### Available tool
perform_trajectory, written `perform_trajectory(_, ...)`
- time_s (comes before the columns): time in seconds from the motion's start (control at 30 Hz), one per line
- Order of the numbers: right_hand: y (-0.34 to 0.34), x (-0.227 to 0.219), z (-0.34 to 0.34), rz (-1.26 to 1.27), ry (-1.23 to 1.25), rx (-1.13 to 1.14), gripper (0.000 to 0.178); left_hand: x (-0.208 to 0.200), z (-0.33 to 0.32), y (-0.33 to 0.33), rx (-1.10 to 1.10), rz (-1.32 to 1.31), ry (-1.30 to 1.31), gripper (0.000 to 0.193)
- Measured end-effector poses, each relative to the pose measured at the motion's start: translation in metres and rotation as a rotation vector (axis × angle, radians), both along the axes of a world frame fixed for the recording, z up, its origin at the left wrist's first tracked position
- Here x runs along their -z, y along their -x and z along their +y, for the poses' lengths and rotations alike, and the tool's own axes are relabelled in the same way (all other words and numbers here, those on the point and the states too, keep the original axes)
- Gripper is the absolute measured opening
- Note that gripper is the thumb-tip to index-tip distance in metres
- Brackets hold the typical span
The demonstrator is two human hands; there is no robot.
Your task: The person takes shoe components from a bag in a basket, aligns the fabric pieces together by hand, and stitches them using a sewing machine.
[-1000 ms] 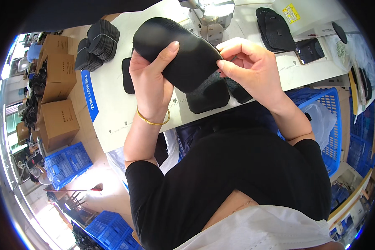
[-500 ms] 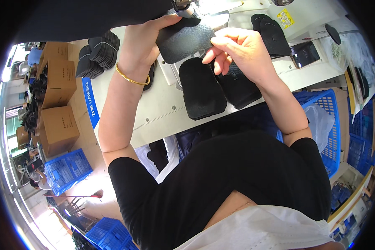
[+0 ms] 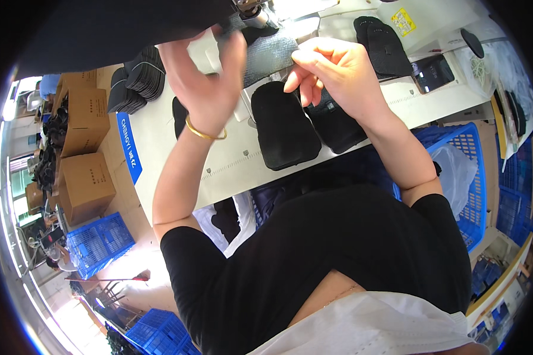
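A shiny, textured black fabric piece (image 3: 270, 56) lies under the metal presser part of a sewing machine (image 3: 251, 9). My right hand (image 3: 343, 74) pinches its right edge between thumb and fingers. At the piece's left edge my left hand (image 3: 204, 89) is blurred by motion, thumb and fingers spread apart, fingertips partly hidden by a dark shape above. Closer to me on the white table (image 3: 231, 165) lie two stacks of rounded black pieces, the left stack (image 3: 284, 127) plain and the right stack (image 3: 340, 127) partly under my right hand. Another black piece (image 3: 180, 115) shows behind my left wrist.
Bundled black pieces (image 3: 139, 80) stand at the table's far left. Toward the right are more black pieces (image 3: 385, 47), a phone (image 3: 432, 74) and a clear bag (image 3: 479, 74). A blue basket (image 3: 477, 189) sits below the right edge; cardboard boxes (image 3: 86, 186) stand left.
My left hand has come off the black piece and swung left, its thumb and fingers spreading. The piece has shifted slightly left, with my right hand still pinching its edge.
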State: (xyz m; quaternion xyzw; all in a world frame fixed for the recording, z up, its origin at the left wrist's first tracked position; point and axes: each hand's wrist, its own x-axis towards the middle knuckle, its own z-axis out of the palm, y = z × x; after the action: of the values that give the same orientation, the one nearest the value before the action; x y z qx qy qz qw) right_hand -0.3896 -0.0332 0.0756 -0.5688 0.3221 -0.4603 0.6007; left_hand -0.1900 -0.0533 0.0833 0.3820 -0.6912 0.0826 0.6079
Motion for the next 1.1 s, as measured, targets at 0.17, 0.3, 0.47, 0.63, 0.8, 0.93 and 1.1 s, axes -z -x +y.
perform_trajectory(0.17, -0.005, 0.003, 0.0, -0.04, 0.02, 0.004, 0.023, 0.013, 0.015, 0.002, 0.035, -0.624, 0.287, 0.028)
perform_trajectory(0.3, -0.009, 0.003, -0.005, -0.043, 0.033, 0.054, 0.022, 0.013, 0.003, -0.003, 0.05, -0.643, 0.328, 0.033)
perform_trajectory(0.47, -0.016, 0.004, -0.001, -0.037, 0.076, 0.054, 0.02, 0.01, -0.01, -0.008, 0.041, -0.64, 0.362, 0.032)
perform_trajectory(0.63, -0.015, 0.007, 0.001, -0.018, 0.052, 0.039, 0.019, 0.012, -0.02, -0.007, 0.009, -0.612, 0.386, 0.032)
perform_trajectory(0.8, -0.012, 0.008, 0.002, -0.011, 0.051, 0.041, 0.018, 0.011, -0.015, -0.001, -0.04, -0.622, 0.356, 0.033)
perform_trajectory(0.93, -0.01, 0.011, 0.003, -0.016, 0.038, 0.041, 0.018, 0.009, -0.008, 0.005, -0.046, -0.613, 0.288, 0.033)
perform_trajectory(1.1, -0.008, 0.013, 0.003, -0.002, 0.023, 0.042, 0.018, 0.009, -0.004, 0.008, -0.045, -0.606, 0.218, 0.032)
